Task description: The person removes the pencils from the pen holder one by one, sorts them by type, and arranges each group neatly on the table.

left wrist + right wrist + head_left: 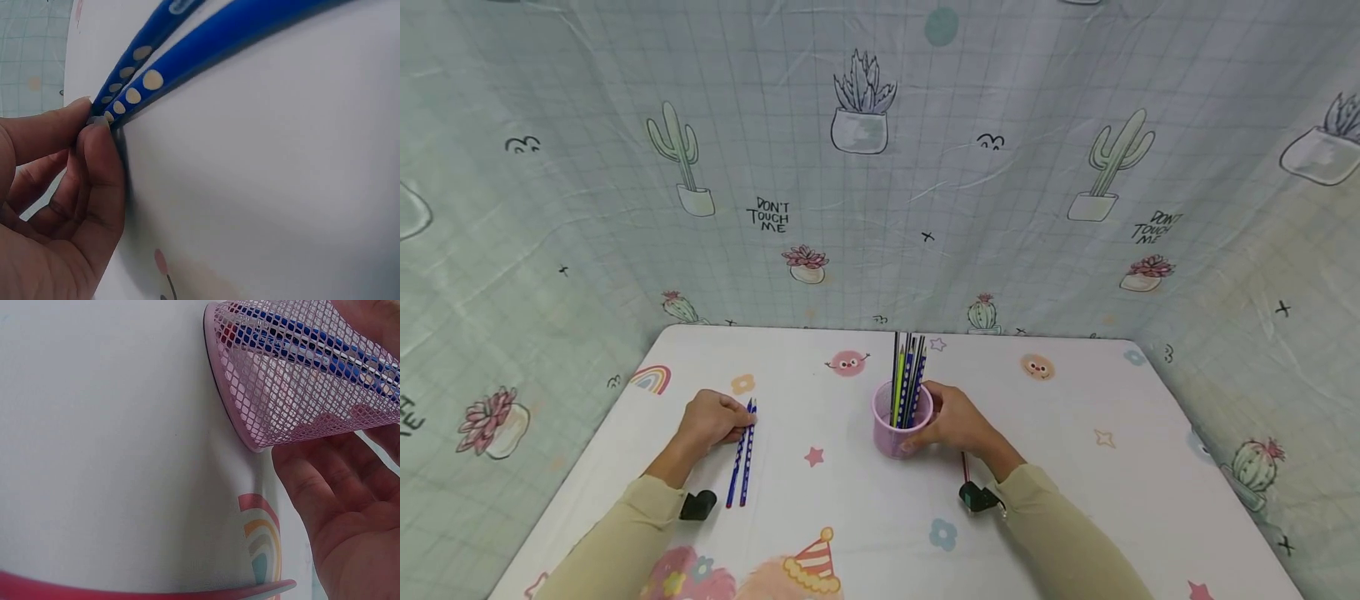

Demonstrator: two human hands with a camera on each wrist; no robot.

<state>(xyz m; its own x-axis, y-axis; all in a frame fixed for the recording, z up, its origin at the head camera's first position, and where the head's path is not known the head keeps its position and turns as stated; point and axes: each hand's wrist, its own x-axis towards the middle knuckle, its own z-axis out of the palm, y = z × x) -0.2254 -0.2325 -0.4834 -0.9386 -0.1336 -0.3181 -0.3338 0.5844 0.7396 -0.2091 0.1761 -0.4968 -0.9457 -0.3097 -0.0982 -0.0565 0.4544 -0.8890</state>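
My left hand (713, 418) pinches two blue pencils (747, 467) with pale dots between thumb and fingertips, close to their pointed ends. In the left wrist view the pencils (206, 45) lie nearly side by side, fanning apart away from the fingertips. My right hand (958, 423) grips the side of a pink mesh pencil cup (887, 440), which stands upright on the table. Several pencils rise from the cup, among them a yellow-green pencil (898, 375) and dotted blue ones. Through the mesh (294, 406) in the right wrist view, the blue pencils' lower ends show.
A red pencil (966, 467) lies on the table under my right wrist, partly hidden by the black wrist camera (977, 497). The white table (850, 500) bears printed stars, flowers and faces. Patterned cloth (880, 208) hangs behind and at both sides.
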